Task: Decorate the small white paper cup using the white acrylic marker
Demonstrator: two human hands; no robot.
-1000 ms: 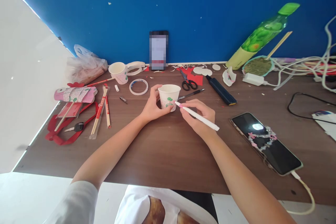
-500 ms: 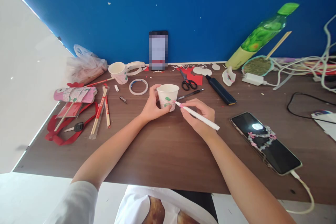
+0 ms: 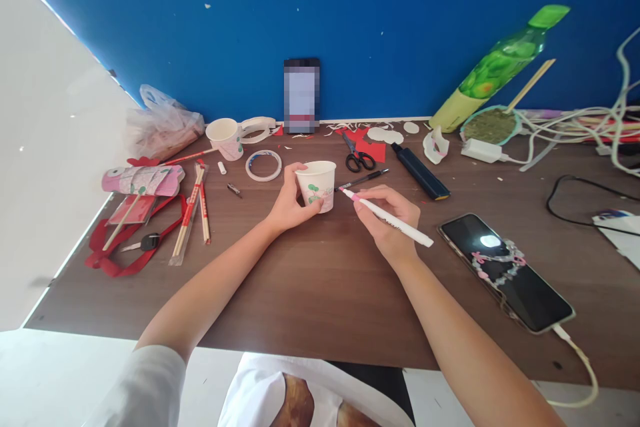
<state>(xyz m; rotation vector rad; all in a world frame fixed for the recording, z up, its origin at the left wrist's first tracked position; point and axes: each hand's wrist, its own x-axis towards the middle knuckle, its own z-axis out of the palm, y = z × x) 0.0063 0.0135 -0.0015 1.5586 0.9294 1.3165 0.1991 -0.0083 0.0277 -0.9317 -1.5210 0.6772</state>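
Note:
A white paper cup (image 3: pixel 320 181) with green leaves and a faint pink pattern stands upright near the middle of the brown table. My left hand (image 3: pixel 295 203) is wrapped round its left side, thumb across the lower front. To the right, my right hand (image 3: pixel 387 217) grips a white marker (image 3: pixel 400 223) with a pink band. The marker's tip points left at the cup, a small gap away from it. Just behind the tip lies a black pen (image 3: pixel 367 178).
Behind are scissors (image 3: pixel 359 159), a tape roll (image 3: pixel 263 165), a second cup (image 3: pixel 225 138) and an upright phone (image 3: pixel 301 97). A dark blue case (image 3: pixel 421 172) and a charging phone (image 3: pixel 507 272) lie right. Wrapped chopsticks (image 3: pixel 187 213) and a red ribbon (image 3: pixel 117 268) lie left.
The marker in my right hand has moved right, off the cup. The cup has shifted slightly left and turned a little in my left hand.

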